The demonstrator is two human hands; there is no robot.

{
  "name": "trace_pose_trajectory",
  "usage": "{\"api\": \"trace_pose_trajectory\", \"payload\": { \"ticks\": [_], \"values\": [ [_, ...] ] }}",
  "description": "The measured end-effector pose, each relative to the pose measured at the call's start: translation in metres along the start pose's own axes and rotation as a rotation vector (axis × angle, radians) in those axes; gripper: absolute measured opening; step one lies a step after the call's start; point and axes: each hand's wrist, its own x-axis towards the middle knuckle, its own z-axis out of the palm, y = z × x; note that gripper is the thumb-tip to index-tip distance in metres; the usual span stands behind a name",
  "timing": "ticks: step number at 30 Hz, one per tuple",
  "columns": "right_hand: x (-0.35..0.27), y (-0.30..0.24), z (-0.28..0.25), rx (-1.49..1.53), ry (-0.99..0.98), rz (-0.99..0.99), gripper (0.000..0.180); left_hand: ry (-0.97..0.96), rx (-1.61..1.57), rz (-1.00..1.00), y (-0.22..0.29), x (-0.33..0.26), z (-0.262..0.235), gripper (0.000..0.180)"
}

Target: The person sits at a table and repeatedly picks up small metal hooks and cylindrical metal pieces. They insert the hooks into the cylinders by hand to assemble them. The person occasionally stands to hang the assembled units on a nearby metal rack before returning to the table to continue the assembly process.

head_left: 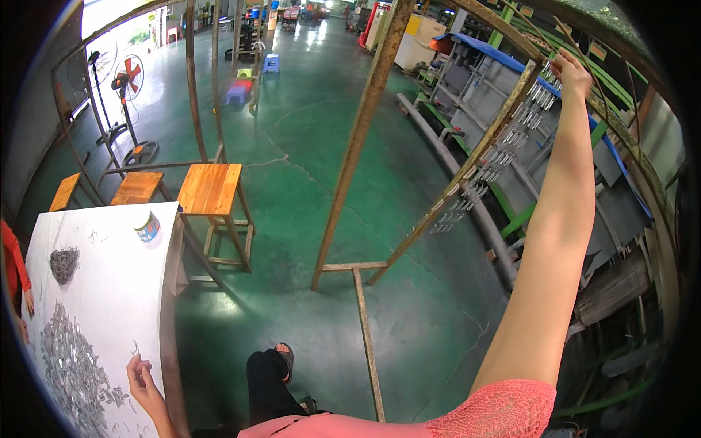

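My left hand (pixel 144 383) is over the near right side of the white table (pixel 124 292), fingers pinched at a small curved wire hook (pixel 135 349). My right arm stretches far up to the right, and my right hand (pixel 573 75) is closed by the top of a rusty metal frame (pixel 478 175). What its fingers hold is too small to make out. Below that hand, rows of small silvery metal pieces (pixel 500 157) hang along the frame's slanting bar. A large heap of similar grey metal pieces (pixel 69 365) covers the table's near left part.
On the table stand a dark tangle of wire hooks (pixel 64 265) and a tin can (pixel 147 228). Another person's red sleeve (pixel 14 252) shows at the left edge. Wooden stools (pixel 209 188) and an orange fan (pixel 130 77) stand beyond. A long grey pipe (pixel 453 175) lies right.
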Motion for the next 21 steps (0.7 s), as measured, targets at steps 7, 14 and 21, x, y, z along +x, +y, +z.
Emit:
{"api": "trace_pose_trajectory", "payload": {
  "ticks": [7,14,21],
  "values": [
    [0.031,0.022,0.000,-0.048,-0.156,-0.023,0.029,0.026,-0.026,-0.002,0.000,-0.001,-0.005,0.026],
    [0.112,0.061,-0.019,-0.194,-0.213,0.033,0.021,-0.009,0.020,-0.033,-0.008,-0.002,-0.006,0.027],
    [0.107,0.053,-0.019,-0.207,-0.228,-0.055,0.032,-0.026,-0.007,-0.026,-0.007,-0.003,-0.003,0.026]
  ]
}}
